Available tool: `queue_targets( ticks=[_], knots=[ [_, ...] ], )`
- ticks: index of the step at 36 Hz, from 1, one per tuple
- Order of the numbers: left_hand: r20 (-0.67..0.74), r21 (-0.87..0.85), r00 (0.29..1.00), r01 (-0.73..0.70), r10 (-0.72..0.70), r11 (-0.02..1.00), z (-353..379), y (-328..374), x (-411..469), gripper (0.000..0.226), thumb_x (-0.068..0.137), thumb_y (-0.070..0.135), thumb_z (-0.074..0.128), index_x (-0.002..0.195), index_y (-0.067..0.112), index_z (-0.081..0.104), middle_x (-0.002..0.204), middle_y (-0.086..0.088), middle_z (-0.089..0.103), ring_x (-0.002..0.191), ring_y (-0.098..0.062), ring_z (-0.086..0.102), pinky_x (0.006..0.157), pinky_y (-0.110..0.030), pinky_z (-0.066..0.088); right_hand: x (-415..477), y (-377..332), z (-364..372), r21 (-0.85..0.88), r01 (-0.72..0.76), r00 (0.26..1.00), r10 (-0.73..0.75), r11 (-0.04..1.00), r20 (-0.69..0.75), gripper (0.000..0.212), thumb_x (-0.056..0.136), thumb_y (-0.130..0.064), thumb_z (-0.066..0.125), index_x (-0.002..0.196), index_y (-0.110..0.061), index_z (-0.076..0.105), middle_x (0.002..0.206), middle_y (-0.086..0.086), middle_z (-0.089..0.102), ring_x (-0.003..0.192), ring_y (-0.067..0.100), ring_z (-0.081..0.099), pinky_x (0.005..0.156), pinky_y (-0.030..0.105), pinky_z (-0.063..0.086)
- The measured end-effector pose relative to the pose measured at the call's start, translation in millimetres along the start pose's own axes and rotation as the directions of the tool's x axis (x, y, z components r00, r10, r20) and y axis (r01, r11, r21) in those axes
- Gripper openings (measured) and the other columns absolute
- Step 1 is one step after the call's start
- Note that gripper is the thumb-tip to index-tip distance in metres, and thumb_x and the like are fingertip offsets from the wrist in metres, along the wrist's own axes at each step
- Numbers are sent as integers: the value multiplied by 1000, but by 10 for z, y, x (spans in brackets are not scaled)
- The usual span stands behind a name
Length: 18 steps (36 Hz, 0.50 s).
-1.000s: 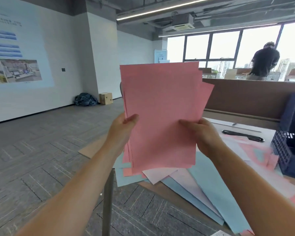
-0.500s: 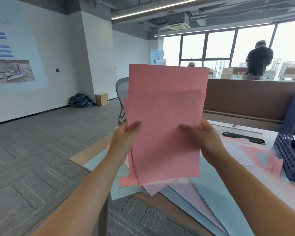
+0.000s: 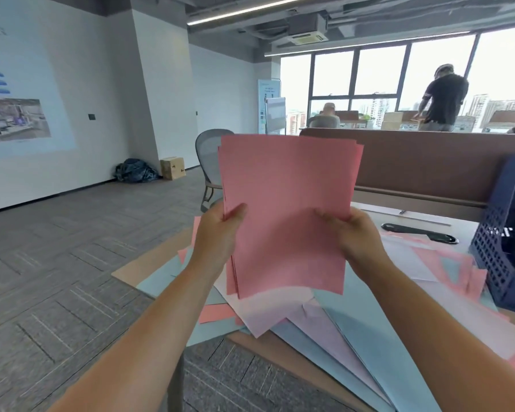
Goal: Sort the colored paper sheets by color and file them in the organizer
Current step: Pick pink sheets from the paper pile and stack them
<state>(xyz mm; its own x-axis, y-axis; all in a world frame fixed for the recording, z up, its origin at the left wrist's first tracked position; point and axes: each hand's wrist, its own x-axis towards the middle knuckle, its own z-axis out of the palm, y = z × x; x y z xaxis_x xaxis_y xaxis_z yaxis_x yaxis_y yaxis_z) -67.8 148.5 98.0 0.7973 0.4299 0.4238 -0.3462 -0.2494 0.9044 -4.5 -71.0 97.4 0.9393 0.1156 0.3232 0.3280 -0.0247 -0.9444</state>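
Gripping the upright pink sheet stack (image 3: 286, 215) by its side edges, left hand (image 3: 217, 233) and right hand (image 3: 357, 236) hold it over the near-left corner of the desk (image 3: 131, 267); the navy organizer (image 3: 500, 233) stands rightward, nearer the right hand.

Matt pink paper sheets (image 3: 286, 209), perforated blue plastic organizer (image 3: 501, 248), wood-look table (image 3: 295, 361).

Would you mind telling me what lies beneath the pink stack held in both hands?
Loose blue sheets and pale pink sheets lie fanned on the table below the pink stack. Whatever lies directly behind the stack is covered.
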Motion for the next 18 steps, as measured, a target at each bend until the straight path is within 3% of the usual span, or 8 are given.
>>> queue_targets(
  ticks=[4,6,10,13,15,18],
  knots=[
    [-1,-73,999,39,-39,997,98,-95,-32,15,97,40,56,105,29,63,90,21,64,82,2,60,75,-19,46,-38,110,-50,42,-14,1000,13,999,27,14,90,-24,72,101,-18,77,94,-3,77,85,16,71,79,32,57],
    [10,-90,994,112,-112,990,130,-291,-87,13,95,43,57,104,33,60,96,25,63,93,5,61,84,-21,46,-81,300,-86,39,-81,996,79,996,51,13,90,-17,70,101,-16,76,96,1,77,89,20,72,78,32,56],
    [37,-111,976,217,-214,970,182,-580,-243,49,87,51,64,125,22,59,117,16,64,115,-8,58,99,-28,42,-155,629,-130,-30,-228,968,230,973,99,25,84,-30,78,103,-14,77,97,-1,77,99,26,72,82,37,57],
    [46,-151,975,224,-219,963,242,-547,-223,29,83,45,72,107,28,68,110,15,71,107,-6,65,96,-28,46,-158,582,-126,-62,-235,965,241,970,106,32,78,-40,82,100,-16,78,96,-4,77,94,22,72,89,43,58],
    [56,-154,975,223,-217,963,280,-475,-159,15,83,39,74,96,32,70,98,19,73,96,3,67,90,-22,47,-149,492,-130,-23,-206,973,207,978,102,32,76,-39,84,97,-16,78,93,-4,78,89,19,73,81,36,59],
    [108,-145,962,266,-252,953,340,-497,-105,15,80,39,76,94,36,69,91,31,66,91,18,57,89,-14,40,-142,470,-133,1,-196,979,195,981,66,45,63,-47,80,96,-17,76,91,-6,77,86,16,72,73,30,56]
  ],
)
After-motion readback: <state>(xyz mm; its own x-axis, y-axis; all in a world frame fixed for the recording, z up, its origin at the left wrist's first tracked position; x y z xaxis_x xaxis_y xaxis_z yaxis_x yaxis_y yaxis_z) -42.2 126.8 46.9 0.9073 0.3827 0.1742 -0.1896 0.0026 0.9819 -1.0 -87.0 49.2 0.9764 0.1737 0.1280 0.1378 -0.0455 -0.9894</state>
